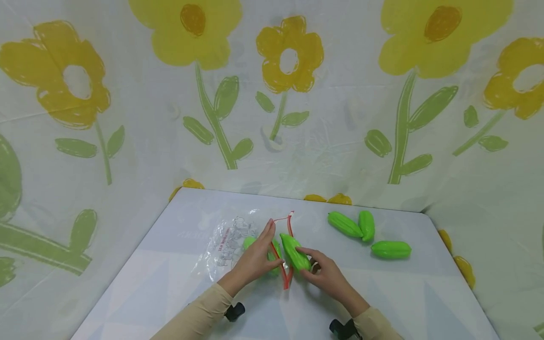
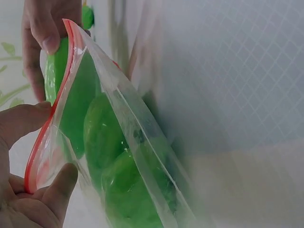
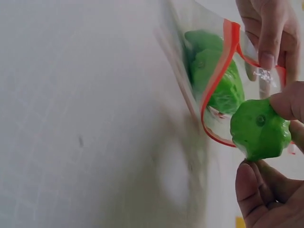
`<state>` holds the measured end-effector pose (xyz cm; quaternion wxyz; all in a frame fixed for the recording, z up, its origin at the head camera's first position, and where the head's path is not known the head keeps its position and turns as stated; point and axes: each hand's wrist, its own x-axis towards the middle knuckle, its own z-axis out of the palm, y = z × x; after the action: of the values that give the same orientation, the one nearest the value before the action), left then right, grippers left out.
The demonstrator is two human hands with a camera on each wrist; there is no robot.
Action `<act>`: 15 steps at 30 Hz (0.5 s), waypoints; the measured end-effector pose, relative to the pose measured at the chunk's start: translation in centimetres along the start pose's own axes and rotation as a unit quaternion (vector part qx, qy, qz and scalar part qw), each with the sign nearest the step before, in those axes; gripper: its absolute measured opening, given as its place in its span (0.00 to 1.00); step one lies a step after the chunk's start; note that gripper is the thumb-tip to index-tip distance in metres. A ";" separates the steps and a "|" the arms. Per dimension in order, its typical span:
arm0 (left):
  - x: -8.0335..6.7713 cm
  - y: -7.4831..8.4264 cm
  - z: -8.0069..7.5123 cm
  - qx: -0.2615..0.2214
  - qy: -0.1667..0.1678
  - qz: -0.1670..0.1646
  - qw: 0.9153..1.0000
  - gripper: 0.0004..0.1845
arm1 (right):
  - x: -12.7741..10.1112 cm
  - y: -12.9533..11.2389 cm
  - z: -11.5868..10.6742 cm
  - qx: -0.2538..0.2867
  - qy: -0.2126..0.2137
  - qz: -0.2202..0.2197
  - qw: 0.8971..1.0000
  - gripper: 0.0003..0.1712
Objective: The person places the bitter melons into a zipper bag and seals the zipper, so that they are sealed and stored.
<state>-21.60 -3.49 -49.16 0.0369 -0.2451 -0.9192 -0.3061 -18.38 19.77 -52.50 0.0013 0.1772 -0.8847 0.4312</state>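
My right hand (image 1: pixel 329 278) pinches a glossy green ribbed vegetable (image 1: pixel 294 252), shaped like a bitter melon, between thumb and fingers. It is at the mouth of a clear zip bag (image 1: pixel 227 243) with a red seal strip. In the right wrist view its blunt, lobed end (image 3: pixel 259 130) faces the camera. My left hand (image 1: pixel 253 257) grips the bag's near edge; the left wrist view shows the film and red strip (image 2: pixel 45 128) between its digits. Several similar green vegetables (image 2: pixel 102 130) lie inside the bag, seen through the film.
Three more green vegetables lie on the white table (image 1: pixel 170 264) at the right: one slanted (image 1: pixel 345 224), one upright in view (image 1: pixel 367 225) touching it, and one sideways (image 1: pixel 391 250). A flower-printed cloth (image 1: pixel 331 137) hangs behind and beside the table.
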 end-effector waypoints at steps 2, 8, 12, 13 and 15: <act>0.0 0.0 0.0 -0.005 -0.002 -0.001 1.000 0.55 | 0.3 0.0 0.3 -0.009 0.012 0.000 1.000 0.32; 0.1 0.1 0.1 -0.006 -0.007 -0.001 1.000 0.55 | 1.2 -0.2 1.2 -0.023 0.020 0.025 0.999 0.32; 0.0 0.1 0.1 -0.001 -0.008 0.001 1.000 0.54 | 1.5 -0.4 1.7 -0.023 0.012 0.035 0.999 0.32; 0.1 0.0 0.1 -0.001 -0.009 0.001 1.000 0.55 | 1.5 -0.4 1.8 -0.020 0.009 0.034 0.999 0.32; 0.0 0.0 0.1 -0.002 -0.009 0.001 1.000 0.55 | 1.6 -0.3 1.9 -0.014 0.006 0.028 1.000 0.32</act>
<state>-21.62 -3.41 -49.22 0.0285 -0.2488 -0.9187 -0.3055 -19.45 17.60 -53.21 -0.0032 0.1502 -0.8952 0.4195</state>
